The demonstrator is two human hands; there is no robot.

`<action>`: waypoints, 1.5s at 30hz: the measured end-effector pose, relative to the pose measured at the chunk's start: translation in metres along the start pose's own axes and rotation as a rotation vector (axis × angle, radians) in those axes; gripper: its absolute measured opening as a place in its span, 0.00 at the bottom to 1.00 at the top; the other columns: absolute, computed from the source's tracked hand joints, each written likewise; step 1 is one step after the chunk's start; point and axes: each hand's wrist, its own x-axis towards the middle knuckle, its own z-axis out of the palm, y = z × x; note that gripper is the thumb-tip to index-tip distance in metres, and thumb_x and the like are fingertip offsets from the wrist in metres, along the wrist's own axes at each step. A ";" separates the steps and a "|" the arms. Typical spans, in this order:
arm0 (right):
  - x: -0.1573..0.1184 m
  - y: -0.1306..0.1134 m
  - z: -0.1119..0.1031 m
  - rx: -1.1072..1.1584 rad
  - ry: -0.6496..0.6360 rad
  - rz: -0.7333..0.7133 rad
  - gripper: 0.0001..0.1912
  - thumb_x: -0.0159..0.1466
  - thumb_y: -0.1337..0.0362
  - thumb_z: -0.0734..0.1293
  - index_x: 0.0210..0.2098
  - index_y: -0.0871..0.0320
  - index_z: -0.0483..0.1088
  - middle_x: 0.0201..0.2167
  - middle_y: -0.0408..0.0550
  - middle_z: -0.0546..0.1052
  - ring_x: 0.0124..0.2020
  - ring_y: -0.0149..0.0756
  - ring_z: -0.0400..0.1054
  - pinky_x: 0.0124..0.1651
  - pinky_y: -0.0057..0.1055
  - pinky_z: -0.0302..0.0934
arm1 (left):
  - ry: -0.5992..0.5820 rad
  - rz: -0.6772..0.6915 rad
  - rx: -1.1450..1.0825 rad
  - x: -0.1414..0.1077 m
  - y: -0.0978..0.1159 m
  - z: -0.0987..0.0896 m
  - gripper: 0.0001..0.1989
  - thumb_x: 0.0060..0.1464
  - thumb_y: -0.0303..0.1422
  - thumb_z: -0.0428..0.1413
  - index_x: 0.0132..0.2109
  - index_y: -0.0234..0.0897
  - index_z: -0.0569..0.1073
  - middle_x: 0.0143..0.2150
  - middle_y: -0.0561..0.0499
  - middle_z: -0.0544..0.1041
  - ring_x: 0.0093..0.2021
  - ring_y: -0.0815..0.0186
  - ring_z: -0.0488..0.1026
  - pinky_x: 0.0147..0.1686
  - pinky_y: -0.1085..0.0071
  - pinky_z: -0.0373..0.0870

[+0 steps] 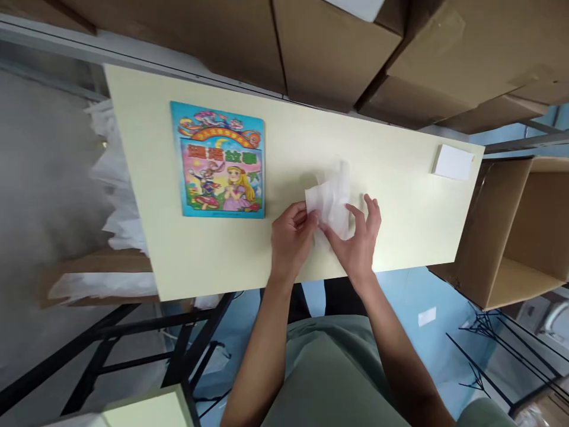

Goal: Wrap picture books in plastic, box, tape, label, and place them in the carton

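Observation:
A thin, crumpled white plastic bag (331,198) is held just above the table, near its front edge. My left hand (291,237) pinches its lower left edge between thumb and fingers. My right hand (358,237) grips its lower right side with thumb and index finger, the other fingers spread away. Whether the bag holds anything cannot be seen. Left of my hands, a colourful storybook (222,163) with a blue border lies flat, cover up.
The pale yellow table (400,196) bears a small stack of white cards (452,162) at its right end. Cardboard boxes (329,53) line the back edge. An open carton (502,231) stands beyond the right end. White plastic sheets (118,178) hang in piles at the left.

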 end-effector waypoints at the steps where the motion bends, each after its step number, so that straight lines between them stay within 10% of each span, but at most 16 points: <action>1: 0.003 0.005 0.001 -0.010 -0.001 0.004 0.23 0.70 0.48 0.76 0.59 0.50 0.75 0.77 0.61 0.65 0.83 0.67 0.51 0.73 0.77 0.61 | 0.016 0.002 0.026 0.000 -0.004 0.008 0.17 0.56 0.46 0.72 0.46 0.41 0.84 0.42 0.46 0.87 0.49 0.51 0.86 0.50 0.59 0.84; 7: 0.012 0.020 -0.012 0.114 0.020 0.072 0.07 0.77 0.60 0.65 0.46 0.50 0.76 0.71 0.57 0.74 0.80 0.58 0.60 0.74 0.71 0.63 | 0.159 0.017 0.129 -0.003 -0.016 0.019 0.15 0.57 0.43 0.70 0.47 0.40 0.84 0.39 0.48 0.87 0.46 0.54 0.85 0.49 0.62 0.83; 11: 0.018 0.043 -0.042 0.253 0.000 0.199 0.09 0.76 0.55 0.68 0.41 0.50 0.76 0.50 0.52 0.85 0.56 0.47 0.79 0.60 0.52 0.76 | 0.241 0.040 0.151 -0.004 -0.017 0.013 0.14 0.56 0.41 0.70 0.48 0.42 0.84 0.39 0.51 0.87 0.45 0.57 0.84 0.48 0.64 0.83; 18: 0.027 0.084 -0.051 0.264 -0.144 0.300 0.15 0.74 0.50 0.70 0.37 0.54 0.76 0.32 0.44 0.81 0.33 0.35 0.73 0.41 0.36 0.73 | 0.265 0.069 0.202 -0.003 -0.013 0.018 0.14 0.58 0.37 0.68 0.50 0.38 0.83 0.41 0.49 0.86 0.43 0.60 0.83 0.44 0.67 0.82; 24: 0.023 0.075 -0.043 0.001 0.005 0.097 0.14 0.78 0.54 0.67 0.57 0.52 0.77 0.48 0.54 0.81 0.50 0.45 0.77 0.49 0.45 0.78 | 0.421 0.098 0.411 -0.004 -0.002 0.024 0.20 0.51 0.34 0.72 0.52 0.40 0.82 0.39 0.52 0.84 0.31 0.69 0.76 0.31 0.72 0.75; 28: 0.013 0.032 -0.053 0.202 -0.249 -0.073 0.24 0.73 0.51 0.74 0.65 0.49 0.73 0.60 0.56 0.81 0.63 0.49 0.77 0.60 0.50 0.79 | 0.320 0.067 0.334 -0.021 0.016 0.030 0.19 0.52 0.43 0.75 0.48 0.42 0.83 0.37 0.53 0.84 0.34 0.65 0.80 0.33 0.70 0.79; 33: 0.012 0.000 -0.062 0.454 -0.272 0.080 0.14 0.74 0.54 0.71 0.55 0.53 0.77 0.50 0.51 0.87 0.47 0.43 0.84 0.51 0.43 0.82 | 0.120 0.093 0.196 -0.037 0.039 0.049 0.29 0.71 0.60 0.55 0.48 0.39 0.84 0.41 0.44 0.86 0.44 0.57 0.86 0.44 0.60 0.86; 39: 0.047 0.040 -0.094 0.584 -0.057 0.416 0.12 0.73 0.52 0.71 0.44 0.54 0.79 0.36 0.45 0.85 0.37 0.37 0.83 0.41 0.34 0.78 | 0.122 0.334 0.601 -0.025 0.016 0.061 0.22 0.71 0.51 0.60 0.62 0.42 0.80 0.62 0.41 0.82 0.57 0.54 0.83 0.56 0.56 0.85; 45: 0.066 0.082 -0.117 0.553 0.022 0.437 0.13 0.70 0.51 0.73 0.38 0.54 0.76 0.31 0.41 0.78 0.34 0.33 0.76 0.39 0.32 0.74 | 0.275 0.310 0.608 -0.020 -0.010 0.066 0.38 0.63 0.45 0.69 0.75 0.45 0.67 0.76 0.35 0.70 0.61 0.51 0.82 0.51 0.56 0.87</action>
